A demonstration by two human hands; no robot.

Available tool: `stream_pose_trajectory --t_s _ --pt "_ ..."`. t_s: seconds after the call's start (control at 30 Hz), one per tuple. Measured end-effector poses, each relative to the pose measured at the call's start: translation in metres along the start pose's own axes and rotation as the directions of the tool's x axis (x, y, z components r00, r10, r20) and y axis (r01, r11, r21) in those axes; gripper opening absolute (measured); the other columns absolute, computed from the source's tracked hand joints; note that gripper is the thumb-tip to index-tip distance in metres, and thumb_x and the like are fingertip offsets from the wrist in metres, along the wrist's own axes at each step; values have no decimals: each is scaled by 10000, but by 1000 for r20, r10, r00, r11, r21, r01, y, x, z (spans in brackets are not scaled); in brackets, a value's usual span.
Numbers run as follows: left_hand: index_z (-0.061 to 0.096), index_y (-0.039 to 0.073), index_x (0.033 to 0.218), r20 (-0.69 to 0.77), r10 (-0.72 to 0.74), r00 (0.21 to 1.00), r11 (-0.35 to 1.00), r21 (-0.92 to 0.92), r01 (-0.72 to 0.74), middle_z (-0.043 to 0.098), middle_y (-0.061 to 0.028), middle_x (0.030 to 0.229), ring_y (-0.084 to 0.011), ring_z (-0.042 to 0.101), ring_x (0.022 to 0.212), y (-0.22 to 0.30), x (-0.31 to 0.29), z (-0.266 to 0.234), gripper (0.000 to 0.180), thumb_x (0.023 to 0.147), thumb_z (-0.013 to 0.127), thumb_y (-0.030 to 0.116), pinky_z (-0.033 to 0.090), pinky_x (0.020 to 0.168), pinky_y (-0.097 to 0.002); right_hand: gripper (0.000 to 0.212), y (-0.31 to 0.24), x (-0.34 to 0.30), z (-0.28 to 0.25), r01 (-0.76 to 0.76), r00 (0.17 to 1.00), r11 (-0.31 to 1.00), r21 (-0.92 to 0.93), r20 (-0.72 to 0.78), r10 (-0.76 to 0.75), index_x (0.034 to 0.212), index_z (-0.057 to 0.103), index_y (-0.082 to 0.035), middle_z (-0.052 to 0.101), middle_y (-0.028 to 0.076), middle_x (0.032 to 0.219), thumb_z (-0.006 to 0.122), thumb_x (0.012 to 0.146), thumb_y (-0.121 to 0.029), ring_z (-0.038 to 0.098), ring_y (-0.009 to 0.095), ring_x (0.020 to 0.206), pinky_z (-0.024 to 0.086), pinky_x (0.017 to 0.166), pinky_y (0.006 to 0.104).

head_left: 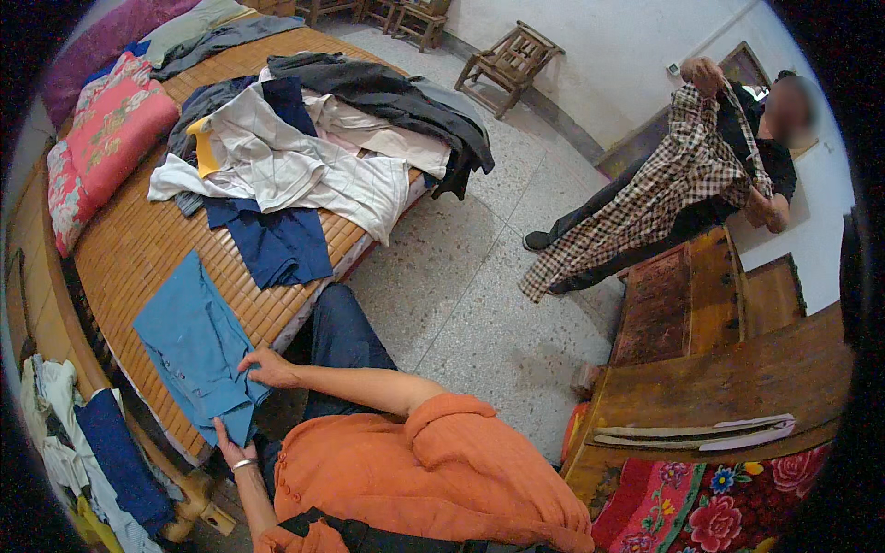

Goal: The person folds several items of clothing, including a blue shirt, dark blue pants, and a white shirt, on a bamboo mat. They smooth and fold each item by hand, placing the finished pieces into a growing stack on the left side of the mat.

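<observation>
With clock positions taken from the view's centre, a flat blue cloth garment (192, 327) lies near nine o'clock on the bed's tan slatted bamboo mat (111, 244), probably because the firm surface keeps it smooth. The left hand (230, 447), above a silver-coloured bangle, grips the garment's near end at six o'clock, thumb on top, seemingly to steady it. The right hand (269, 369) bends its fingers at the garment's four-o'clock edge; whether they pinch it I cannot tell. Toward two o'clock, another person holds up a cream-and-black checked cloth garment (636, 203), perhaps so it hangs straight.

Counted: one blue garment, one checked garment, one brown slatted wooden chair (512, 63) nearest one o'clock. The crumpled multicoloured clothes heap (267, 152) at ten o'clock overlaps too much to count.
</observation>
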State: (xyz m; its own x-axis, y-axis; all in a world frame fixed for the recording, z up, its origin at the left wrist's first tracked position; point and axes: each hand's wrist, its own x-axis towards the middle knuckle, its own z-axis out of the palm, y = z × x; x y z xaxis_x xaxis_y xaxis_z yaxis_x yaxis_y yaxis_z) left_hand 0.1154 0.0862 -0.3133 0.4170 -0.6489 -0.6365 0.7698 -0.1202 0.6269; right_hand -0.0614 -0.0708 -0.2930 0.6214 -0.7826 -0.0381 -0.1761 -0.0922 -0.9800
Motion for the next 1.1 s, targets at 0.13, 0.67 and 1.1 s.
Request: stream_pose_trajectory --t_s 0.13,0.67,1.1 --pt "467 37 1172 -1 4 1000 1000 12 -4 549 -88 1105 -248 551 940 1 -3 6 548 767 660 353 471 770 -360 255 -13 -2 -1 -78 997 997 29 20 77 925 623 -38 618 131 894 606 672 -69 567 234 896 440 798 324" --pt "536 71 1046 -83 7 996 993 121 3 590 -52 965 -199 567 809 14 -7 16 433 738 674 342 460 659 -323 280 -31 -10 -8 -131 983 987 92 141 118 990 597 -22 609 103 938 564 718 -75 550 191 896 428 798 294" --pt "508 23 1132 -122 46 991 972 234 -16 579 -90 1050 -231 576 901 16 -15 24 498 754 654 312 485 749 -342 748 -27 -7 -31 6 922 996 86 384 -39 1319 347 -78 414 167 1290 457 592 61 383 278 1197 304 985 322"
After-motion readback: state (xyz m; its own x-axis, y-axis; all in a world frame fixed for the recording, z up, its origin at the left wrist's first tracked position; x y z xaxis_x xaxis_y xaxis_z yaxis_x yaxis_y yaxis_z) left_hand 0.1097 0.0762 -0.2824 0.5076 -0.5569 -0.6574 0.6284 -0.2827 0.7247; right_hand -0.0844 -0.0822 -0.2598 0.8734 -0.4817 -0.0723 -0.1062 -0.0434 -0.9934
